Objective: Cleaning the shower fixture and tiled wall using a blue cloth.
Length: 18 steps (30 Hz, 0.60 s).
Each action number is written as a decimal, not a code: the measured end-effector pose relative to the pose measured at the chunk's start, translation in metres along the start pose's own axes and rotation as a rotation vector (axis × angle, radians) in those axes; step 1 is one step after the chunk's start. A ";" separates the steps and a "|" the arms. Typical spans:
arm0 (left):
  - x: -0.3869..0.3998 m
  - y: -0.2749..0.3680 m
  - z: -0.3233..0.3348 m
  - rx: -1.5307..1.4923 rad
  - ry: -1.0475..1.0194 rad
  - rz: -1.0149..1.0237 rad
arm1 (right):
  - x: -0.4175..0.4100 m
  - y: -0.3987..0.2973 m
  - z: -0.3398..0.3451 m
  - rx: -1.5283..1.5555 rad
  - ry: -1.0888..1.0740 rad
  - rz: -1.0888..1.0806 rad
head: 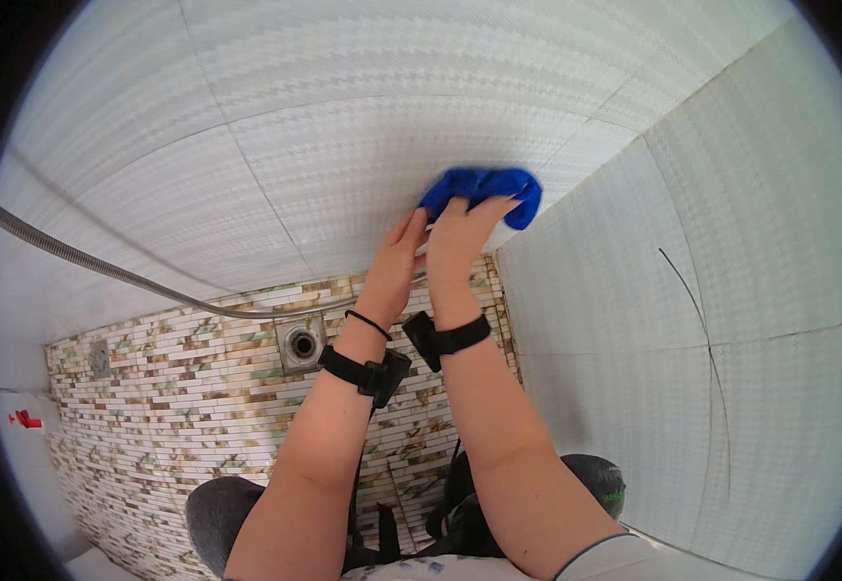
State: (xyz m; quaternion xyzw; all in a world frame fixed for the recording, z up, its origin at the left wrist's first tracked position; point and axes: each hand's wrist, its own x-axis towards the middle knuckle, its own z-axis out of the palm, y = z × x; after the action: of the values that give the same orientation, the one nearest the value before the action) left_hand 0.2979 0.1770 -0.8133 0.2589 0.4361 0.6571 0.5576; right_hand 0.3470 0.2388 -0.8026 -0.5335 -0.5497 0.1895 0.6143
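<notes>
A blue cloth [490, 185] lies bunched against the white tiled wall [363, 167], low down near the corner. My right hand [468, 225] presses on the cloth, its fingers spread over the fabric. Just left of it, my left hand [397, 254] has its fingertips at the cloth's lower left edge; part of this hand is hidden behind the right one, and whether it grips the fabric is unclear. Black straps with small black devices are round both wrists.
A metal shower hose [123, 274] hangs across the left side and runs behind my left wrist. The mosaic floor [195, 407] has a square drain [303, 343]. A side wall [609, 305] stands at the right; a red valve handle [27, 419] is at far left.
</notes>
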 end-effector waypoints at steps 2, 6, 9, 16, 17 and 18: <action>0.001 -0.017 -0.014 0.046 0.067 -0.133 | -0.023 0.037 0.017 -0.131 0.045 -0.019; 0.000 -0.046 -0.021 0.048 0.072 -0.244 | -0.044 0.125 0.024 -0.144 -0.029 0.297; -0.009 -0.054 -0.032 0.191 0.142 -0.330 | -0.050 0.111 0.010 0.204 -0.142 0.631; -0.012 -0.060 -0.010 0.239 0.061 -0.336 | 0.000 0.113 -0.017 0.150 0.077 0.472; -0.008 -0.062 -0.011 0.229 0.002 -0.328 | 0.010 0.114 -0.024 0.147 0.076 0.475; -0.006 -0.063 -0.013 0.218 -0.054 -0.320 | 0.021 0.101 -0.032 0.217 0.094 0.470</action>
State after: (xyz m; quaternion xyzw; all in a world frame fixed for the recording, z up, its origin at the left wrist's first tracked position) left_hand 0.3209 0.1671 -0.8729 0.2625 0.5252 0.5017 0.6352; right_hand 0.4178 0.2785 -0.8746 -0.5857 -0.3578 0.3600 0.6319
